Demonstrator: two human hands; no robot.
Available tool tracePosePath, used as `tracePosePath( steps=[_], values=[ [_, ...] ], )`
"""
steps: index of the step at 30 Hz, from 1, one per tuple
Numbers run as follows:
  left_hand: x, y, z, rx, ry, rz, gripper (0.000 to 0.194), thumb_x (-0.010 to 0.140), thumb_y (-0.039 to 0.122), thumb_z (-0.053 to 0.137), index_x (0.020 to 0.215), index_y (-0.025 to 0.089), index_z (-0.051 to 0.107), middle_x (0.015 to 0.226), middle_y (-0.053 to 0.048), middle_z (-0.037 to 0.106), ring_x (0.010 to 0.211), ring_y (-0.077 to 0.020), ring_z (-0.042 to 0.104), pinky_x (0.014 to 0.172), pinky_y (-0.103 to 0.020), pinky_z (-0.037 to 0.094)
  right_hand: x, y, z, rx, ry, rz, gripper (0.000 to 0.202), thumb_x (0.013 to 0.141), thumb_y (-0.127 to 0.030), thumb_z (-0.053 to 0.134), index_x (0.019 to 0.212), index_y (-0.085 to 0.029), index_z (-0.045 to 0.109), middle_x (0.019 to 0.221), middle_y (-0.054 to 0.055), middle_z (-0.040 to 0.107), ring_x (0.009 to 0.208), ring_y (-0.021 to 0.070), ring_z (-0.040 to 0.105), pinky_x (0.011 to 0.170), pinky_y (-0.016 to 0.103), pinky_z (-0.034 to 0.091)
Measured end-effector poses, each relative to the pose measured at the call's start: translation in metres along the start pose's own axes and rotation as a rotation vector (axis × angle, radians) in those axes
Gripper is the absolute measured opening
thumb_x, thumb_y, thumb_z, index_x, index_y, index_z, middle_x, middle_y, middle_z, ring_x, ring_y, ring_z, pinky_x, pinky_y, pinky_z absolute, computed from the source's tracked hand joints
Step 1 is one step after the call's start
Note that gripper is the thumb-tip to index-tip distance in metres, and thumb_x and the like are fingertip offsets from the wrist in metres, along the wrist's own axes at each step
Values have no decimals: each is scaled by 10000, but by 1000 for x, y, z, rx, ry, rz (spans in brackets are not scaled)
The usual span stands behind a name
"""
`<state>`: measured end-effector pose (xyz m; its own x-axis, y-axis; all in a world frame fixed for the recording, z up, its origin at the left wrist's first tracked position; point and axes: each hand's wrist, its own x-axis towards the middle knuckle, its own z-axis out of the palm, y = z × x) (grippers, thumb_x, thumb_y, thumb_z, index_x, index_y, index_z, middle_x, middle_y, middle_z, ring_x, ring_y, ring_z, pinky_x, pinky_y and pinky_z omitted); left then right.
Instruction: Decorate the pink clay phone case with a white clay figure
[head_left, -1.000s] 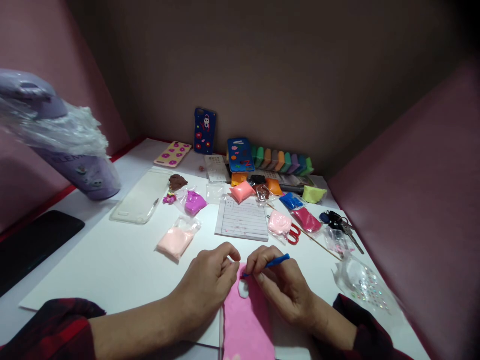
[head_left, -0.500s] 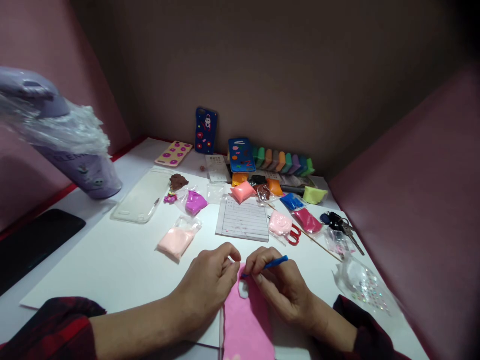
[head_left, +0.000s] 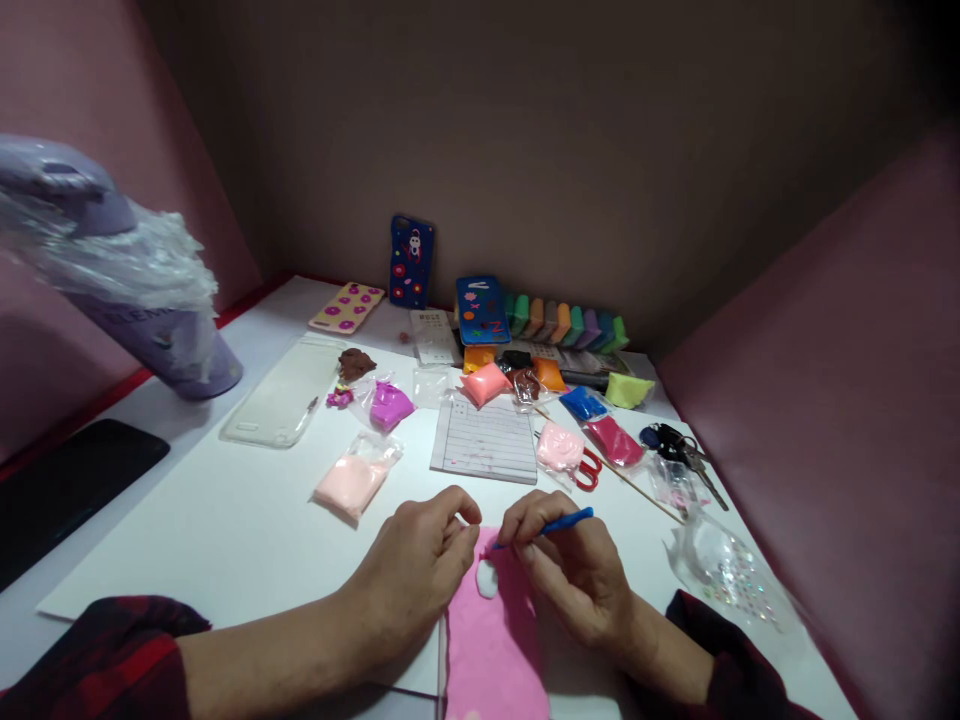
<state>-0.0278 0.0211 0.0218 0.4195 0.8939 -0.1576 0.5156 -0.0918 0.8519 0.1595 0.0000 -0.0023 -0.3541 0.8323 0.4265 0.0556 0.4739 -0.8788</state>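
A flat case covered in pink clay [head_left: 495, 640] lies in front of me at the bottom centre. Near its top sits a white oval piece of clay [head_left: 487, 578], with a small darker pink bit just above it. My left hand [head_left: 424, 565] grips the case's upper left edge with curled fingers and thumb; the fingertips are partly hidden. In my right hand [head_left: 574, 570] a slim blue modelling tool [head_left: 566, 521] is pinched like a pen. Its tip points down-left at the pink clay just above the white oval.
Around the lined notepad [head_left: 484, 440] lie several clay packets, such as a peach one [head_left: 352, 485], and red-handled scissors [head_left: 589, 470]. A clear phone case [head_left: 274, 400] and black phone [head_left: 82, 490] are left, beside a wrapped purple tumbler [head_left: 172, 330]. Keys [head_left: 686, 450] and a gem bag [head_left: 727, 570] lie right.
My right hand has shifted slightly right and up, and the blue tool has moved with it, its tip a little further right. My left hand and the case stay put.
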Motion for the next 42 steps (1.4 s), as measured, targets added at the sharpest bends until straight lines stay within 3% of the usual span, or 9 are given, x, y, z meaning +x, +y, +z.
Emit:
tracePosePath(
  steps=[17, 42],
  values=[
    [2, -1, 1, -10, -1, 0, 118, 850, 230, 456, 764, 200, 530, 489, 80, 382, 496, -115, 355, 519, -238, 285, 0, 1, 1, -48, -88, 21, 215, 869, -65, 447, 1016, -214, 494, 890, 68, 576, 836, 205, 593, 705, 375, 496],
    [-2, -1, 0, -19, -13, 4, 125, 853, 239, 451, 770, 196, 533, 490, 80, 391, 496, -114, 362, 509, -234, 281, 0, 2, 0, -115, -82, 7, 254, 849, -52, 486, 1039, -216, 530, 884, 64, 598, 799, 189, 599, 693, 344, 491]
  ],
)
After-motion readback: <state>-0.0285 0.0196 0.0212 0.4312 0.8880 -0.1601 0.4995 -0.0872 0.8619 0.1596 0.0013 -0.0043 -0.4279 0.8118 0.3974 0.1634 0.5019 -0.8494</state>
